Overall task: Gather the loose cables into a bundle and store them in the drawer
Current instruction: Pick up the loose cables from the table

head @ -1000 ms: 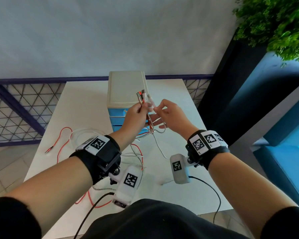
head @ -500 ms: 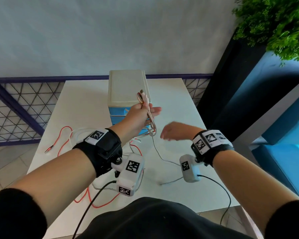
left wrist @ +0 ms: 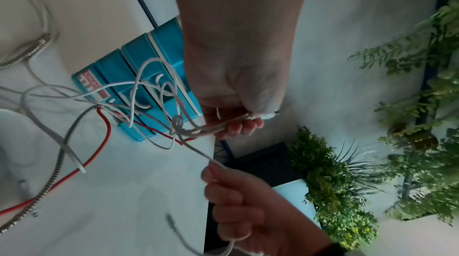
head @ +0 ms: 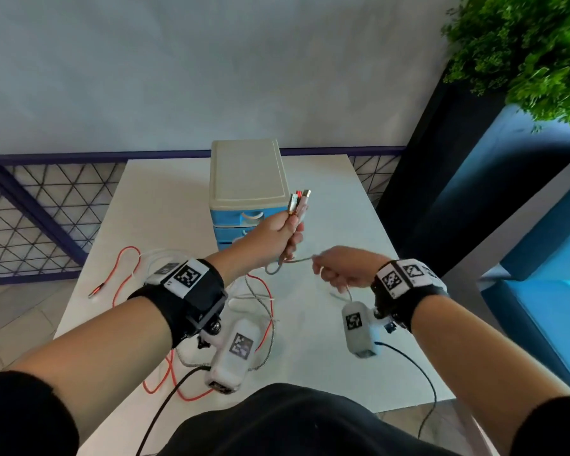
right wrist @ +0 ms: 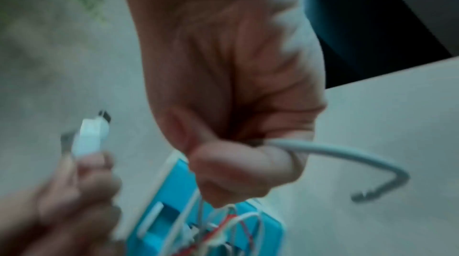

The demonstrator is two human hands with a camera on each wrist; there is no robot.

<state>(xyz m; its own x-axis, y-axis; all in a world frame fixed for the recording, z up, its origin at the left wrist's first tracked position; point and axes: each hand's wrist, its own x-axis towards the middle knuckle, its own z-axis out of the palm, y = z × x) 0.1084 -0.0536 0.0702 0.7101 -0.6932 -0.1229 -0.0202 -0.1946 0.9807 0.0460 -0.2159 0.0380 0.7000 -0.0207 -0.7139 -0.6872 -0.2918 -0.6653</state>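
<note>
My left hand point(head: 285, 233) is raised in front of the drawer unit and grips a bundle of cable ends point(head: 298, 204), plugs pointing up; the grip also shows in the left wrist view point(left wrist: 236, 122). A white cable point(head: 293, 261) runs tight from below that fist to my right hand point(head: 338, 269), which is curled round it; its loose end point(right wrist: 347, 154) curves out past the right fist point(right wrist: 248, 158). A red cable point(head: 125, 258) and a braided cable point(head: 268, 311) trail over the white table point(head: 165, 205). The small drawer unit point(head: 247, 172) has blue drawers point(left wrist: 139, 75), all closed.
A dark planter with green foliage point(head: 524, 44) and blue seating point(head: 540, 225) stand to the right of the table. A railing with mesh point(head: 30, 205) runs behind and to the left. Black camera leads point(head: 418, 366) hang off the near table edge.
My right hand left the plug ends, dropped lower and to the right, and closed round the white cable below my left fist. My left hand kept its grip on the bundle.
</note>
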